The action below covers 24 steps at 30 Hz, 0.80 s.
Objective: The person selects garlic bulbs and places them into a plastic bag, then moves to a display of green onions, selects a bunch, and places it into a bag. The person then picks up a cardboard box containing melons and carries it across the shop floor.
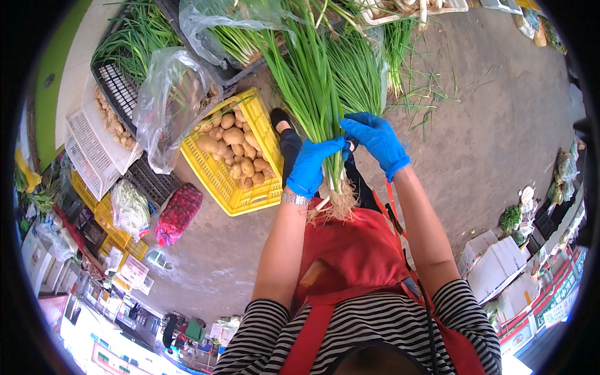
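My left hand [311, 168], in a blue glove, is wrapped around a bunch of garlic chives or green onions [311, 98] just above the white stems. Stringy pale roots [340, 204] hang from the bunch towards my red apron [347, 258]. On the bunch's right side, my blue-gloved right hand [377, 143] has its fingers bent against the leaves. Whether those fingers pinch anything is hidden. Beyond the hands, another pile of long green leaves [356, 70] lies on the floor.
A yellow plastic crate [267, 140] of potatoes [234, 136] stands left of my legs. Past it are a clear plastic bag [164, 112], a black crate [117, 89] of greens and a red mesh sack [178, 213]. Loose leaves litter the concrete floor [492, 117]. White boxes [497, 262] stand at right.
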Tool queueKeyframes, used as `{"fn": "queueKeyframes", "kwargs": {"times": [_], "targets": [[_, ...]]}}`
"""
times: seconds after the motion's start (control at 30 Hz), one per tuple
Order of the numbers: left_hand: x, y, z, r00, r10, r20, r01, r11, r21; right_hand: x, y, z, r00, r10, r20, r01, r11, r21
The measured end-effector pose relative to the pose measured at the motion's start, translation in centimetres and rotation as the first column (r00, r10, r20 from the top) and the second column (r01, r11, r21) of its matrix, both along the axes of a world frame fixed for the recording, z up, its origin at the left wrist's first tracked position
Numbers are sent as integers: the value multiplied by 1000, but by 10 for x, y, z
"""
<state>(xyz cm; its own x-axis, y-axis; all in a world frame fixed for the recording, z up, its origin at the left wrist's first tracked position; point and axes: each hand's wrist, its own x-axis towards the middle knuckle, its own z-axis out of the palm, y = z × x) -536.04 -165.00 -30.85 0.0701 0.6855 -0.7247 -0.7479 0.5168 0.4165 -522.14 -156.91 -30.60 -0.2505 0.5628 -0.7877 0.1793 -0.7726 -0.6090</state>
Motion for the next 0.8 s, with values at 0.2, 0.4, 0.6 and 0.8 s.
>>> {"fn": "queueKeyframes", "kwargs": {"times": [0.2, 0.4, 0.6, 0.8], "targets": [[21, -24, 16, 1000, 6, -17, -7, 999, -46, 18, -19, -6, 982, -99, -161, 92, 995, -48], [27, -23, 22, 989, 110, -94, -110, 994, 9, 27, -54, 30, 860, -392, -328, 399, 916, -48], [19, -14, 36, 1000, -6, -21, 6, 1000, -15, 58, -56, 42, 900, -262, -348, 311, 946, 92], [40, -27, 32, 985, -80, -152, 94, 992, 88, 5, -43, 25, 787, -434, -439, 519, 850, 90]]}}
